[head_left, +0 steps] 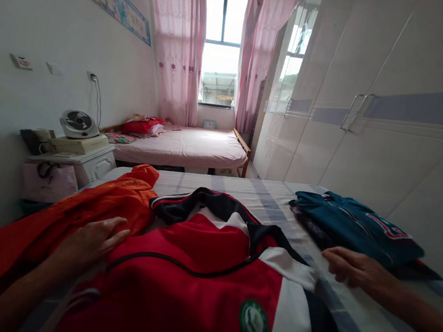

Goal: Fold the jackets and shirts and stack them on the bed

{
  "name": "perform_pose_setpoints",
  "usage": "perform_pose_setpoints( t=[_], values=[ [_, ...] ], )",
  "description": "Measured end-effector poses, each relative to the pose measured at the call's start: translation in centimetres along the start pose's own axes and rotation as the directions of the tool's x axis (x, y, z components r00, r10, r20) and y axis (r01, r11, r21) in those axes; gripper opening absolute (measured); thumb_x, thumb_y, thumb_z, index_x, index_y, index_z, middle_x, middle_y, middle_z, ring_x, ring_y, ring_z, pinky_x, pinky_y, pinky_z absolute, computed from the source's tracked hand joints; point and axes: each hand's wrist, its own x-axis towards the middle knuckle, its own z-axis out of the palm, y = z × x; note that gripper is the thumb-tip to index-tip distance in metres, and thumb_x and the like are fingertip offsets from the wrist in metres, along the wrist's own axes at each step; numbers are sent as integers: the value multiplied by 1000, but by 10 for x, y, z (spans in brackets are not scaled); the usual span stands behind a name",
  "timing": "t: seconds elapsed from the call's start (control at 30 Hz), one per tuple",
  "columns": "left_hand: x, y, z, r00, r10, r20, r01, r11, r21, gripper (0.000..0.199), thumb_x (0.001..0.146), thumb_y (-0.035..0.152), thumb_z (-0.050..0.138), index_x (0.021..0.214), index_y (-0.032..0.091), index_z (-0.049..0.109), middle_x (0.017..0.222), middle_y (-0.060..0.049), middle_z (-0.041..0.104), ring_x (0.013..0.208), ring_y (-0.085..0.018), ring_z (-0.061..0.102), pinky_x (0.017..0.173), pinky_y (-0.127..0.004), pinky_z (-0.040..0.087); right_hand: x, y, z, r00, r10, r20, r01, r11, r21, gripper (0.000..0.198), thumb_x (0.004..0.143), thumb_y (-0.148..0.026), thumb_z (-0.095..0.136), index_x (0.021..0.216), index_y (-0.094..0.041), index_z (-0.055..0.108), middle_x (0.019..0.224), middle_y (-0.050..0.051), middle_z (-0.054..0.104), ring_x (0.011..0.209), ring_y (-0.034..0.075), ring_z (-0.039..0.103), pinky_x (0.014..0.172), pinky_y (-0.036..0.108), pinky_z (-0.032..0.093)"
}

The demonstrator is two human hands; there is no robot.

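A red, white and black zip jacket (198,277) with a round green badge lies spread in front of me on the striped bed sheet. Its dark collar points away from me, and the front is partly zipped. My left hand (99,240) is at the jacket's left edge, fingers stretched and thumb apart, with nothing visible in it. To the right of the jacket's white shoulder, my right hand (349,265) hovers slightly blurred with its fingers curled together; no cloth shows in them. An orange garment (119,201) lies beyond and under my left forearm.
A folded teal jacket (356,227) tops a small pile of dark clothes at the right. White wardrobes (329,153) line the right wall. At left stand a bedside cabinet (97,163) with a fan (79,121) and a pink bag (48,181). Another bed (191,148) stands by the window.
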Motion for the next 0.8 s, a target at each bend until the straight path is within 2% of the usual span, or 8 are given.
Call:
perform_pose_setpoints(
  t=[0.13,0.27,0.4,0.5,0.6,0.67,0.73,0.8],
  values=[
    [-1,-1,26,978,75,195,-65,996,-55,45,72,59,51,90,24,72,103,-8,72,97,-29,65,88,-35,48,46,-22,26,993,-108,-39,98,974,-203,41,83,-53,46,96,-23,69,92,6,71,80,22,66,70,31,51],
    [-6,14,30,918,41,396,13,991,-133,52,68,58,60,104,22,71,116,-8,67,108,-31,61,96,-40,44,95,-44,75,987,-158,-8,145,923,-357,44,82,-51,47,103,-19,68,115,10,66,105,27,61,91,35,44],
    [-20,13,23,815,96,572,67,964,-256,50,70,52,64,112,25,68,116,-5,67,107,-30,61,95,-39,46,125,-46,117,998,-29,-49,2,874,-485,61,78,-56,52,120,-11,60,127,19,57,117,32,52,94,40,41],
    [-25,10,14,787,139,601,65,950,-306,44,75,48,61,111,24,68,114,-4,68,103,-28,62,91,-34,48,131,-48,131,1000,-24,-14,14,868,-496,48,75,-48,59,109,-14,65,112,15,67,105,29,60,84,33,45],
    [-19,19,3,835,136,533,26,958,-285,41,76,48,58,104,21,70,104,-3,72,94,-26,65,81,-29,52,129,-59,124,996,-88,2,79,877,-473,27,78,-34,55,95,-19,69,97,7,71,94,22,64,80,27,44],
    [-6,34,-6,912,114,394,-21,972,-232,40,75,49,56,98,21,72,96,-3,73,89,-25,66,78,-29,52,126,-69,103,973,-202,-109,135,886,-443,28,82,-31,48,99,-20,68,101,6,70,96,20,63,84,27,43],
    [16,54,-12,979,123,161,-100,985,-141,37,76,47,54,95,20,72,94,-3,73,91,-24,65,82,-30,50,126,-78,72,891,-319,-322,172,895,-411,31,84,-32,45,101,-20,66,102,6,70,95,20,62,85,28,43],
    [45,75,-10,979,165,-118,-166,986,-1,37,79,45,50,99,20,70,98,-4,71,94,-24,63,90,-34,47,129,-80,37,767,-364,-529,151,903,-402,31,84,-34,45,100,-19,67,97,7,70,89,21,63,82,30,44]
  ],
)
